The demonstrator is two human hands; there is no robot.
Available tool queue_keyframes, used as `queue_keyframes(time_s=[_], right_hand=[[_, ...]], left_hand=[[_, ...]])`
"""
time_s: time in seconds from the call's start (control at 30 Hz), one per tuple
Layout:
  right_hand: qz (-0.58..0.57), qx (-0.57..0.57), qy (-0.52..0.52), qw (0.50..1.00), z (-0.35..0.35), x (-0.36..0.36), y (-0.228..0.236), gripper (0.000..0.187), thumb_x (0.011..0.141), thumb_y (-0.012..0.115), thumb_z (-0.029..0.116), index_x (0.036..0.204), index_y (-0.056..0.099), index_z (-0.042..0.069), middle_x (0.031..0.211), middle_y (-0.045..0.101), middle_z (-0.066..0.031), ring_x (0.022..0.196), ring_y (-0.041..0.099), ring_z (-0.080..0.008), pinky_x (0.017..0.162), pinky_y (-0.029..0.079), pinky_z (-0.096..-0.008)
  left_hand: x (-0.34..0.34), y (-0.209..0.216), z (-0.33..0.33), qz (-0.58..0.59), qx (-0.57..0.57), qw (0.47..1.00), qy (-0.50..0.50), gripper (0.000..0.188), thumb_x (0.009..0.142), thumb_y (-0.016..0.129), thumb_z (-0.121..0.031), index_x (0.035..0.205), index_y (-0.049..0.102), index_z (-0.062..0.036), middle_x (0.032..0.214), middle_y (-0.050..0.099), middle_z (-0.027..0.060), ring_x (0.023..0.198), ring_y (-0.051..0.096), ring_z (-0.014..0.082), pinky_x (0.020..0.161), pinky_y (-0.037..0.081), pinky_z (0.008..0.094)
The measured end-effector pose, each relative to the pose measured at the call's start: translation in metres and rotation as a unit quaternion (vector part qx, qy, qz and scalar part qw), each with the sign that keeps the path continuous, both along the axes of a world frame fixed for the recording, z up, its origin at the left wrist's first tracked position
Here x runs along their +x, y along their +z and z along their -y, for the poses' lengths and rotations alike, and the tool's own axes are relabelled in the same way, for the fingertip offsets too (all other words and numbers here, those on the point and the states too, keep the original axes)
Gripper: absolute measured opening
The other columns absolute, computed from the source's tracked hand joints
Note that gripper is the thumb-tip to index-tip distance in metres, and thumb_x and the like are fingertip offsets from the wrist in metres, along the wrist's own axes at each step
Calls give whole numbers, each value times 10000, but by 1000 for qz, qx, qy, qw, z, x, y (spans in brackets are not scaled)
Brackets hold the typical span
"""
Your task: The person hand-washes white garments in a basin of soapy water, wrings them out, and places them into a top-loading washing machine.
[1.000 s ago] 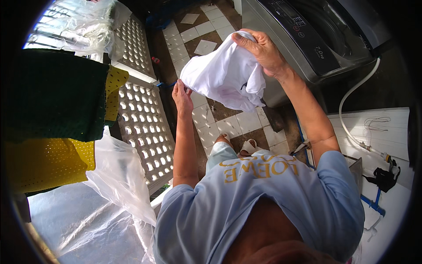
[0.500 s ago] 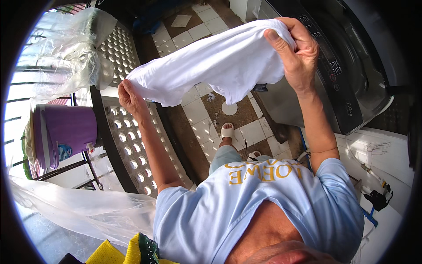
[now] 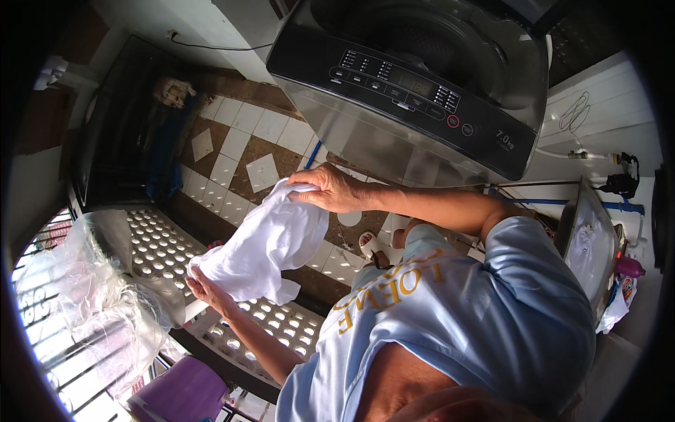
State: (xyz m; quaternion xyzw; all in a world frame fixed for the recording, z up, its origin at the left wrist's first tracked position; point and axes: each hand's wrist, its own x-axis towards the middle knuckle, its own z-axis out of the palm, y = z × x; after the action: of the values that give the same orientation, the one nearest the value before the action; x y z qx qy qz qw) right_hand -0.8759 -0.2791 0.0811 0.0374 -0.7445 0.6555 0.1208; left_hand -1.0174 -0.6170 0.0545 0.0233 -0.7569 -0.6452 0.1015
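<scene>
A white garment [image 3: 264, 243] hangs bunched between my two hands, left of the middle; its exact kind does not show. My right hand [image 3: 336, 188] grips its upper right edge, fingers closed on the cloth. Lower and further left, my left hand [image 3: 209, 294] pinches the opposite end. Loose folds of the fabric drop between them over the tiled floor [image 3: 267, 123]. Beyond my right hand stands a dark top-loading washing machine [image 3: 373, 133], its drum opening uncovered and its panel display lit. The garment touches neither the machine nor the floor that I can see.
A low wall of perforated blocks [image 3: 151, 243] runs along the left, with clear plastic sheeting [image 3: 105, 281] draped over it. A purple bucket [image 3: 179, 390] stands at lower left. Right of me are a sink-like basin [image 3: 587, 253] and pipe fittings [image 3: 615, 169].
The view has turned, bringing the washing machine to the top middle. My hands have come closer together, and the garment, stretched wide before, now sags in folds. Both hands keep their hold.
</scene>
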Motion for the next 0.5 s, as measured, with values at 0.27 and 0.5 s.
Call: queue_keyframes(time_s=[0.27, 0.5], right_hand=[[-27, 115, 266, 957, -103, 79, 71, 294, 837, 664, 179, 1063, 602, 2, 941, 615, -122, 863, 610, -266, 767, 493, -360], [192, 223, -51, 954, -331, 41, 109, 140, 871, 528, 102, 871, 618, -4, 756, 603, -82, 628, 583, -139, 563, 482, -302]], left_hand=[[42, 125, -15, 38, -31, 997, -59, 457, 864, 660, -315, 1199, 513, -39, 1092, 595, 149, 923, 604, 247, 773, 531, 402], [34, 217, -32, -68, -114, 991, 2, 579, 834, 676, -358, 1231, 473, 11, 1087, 572, 202, 982, 593, 303, 805, 529, 442]])
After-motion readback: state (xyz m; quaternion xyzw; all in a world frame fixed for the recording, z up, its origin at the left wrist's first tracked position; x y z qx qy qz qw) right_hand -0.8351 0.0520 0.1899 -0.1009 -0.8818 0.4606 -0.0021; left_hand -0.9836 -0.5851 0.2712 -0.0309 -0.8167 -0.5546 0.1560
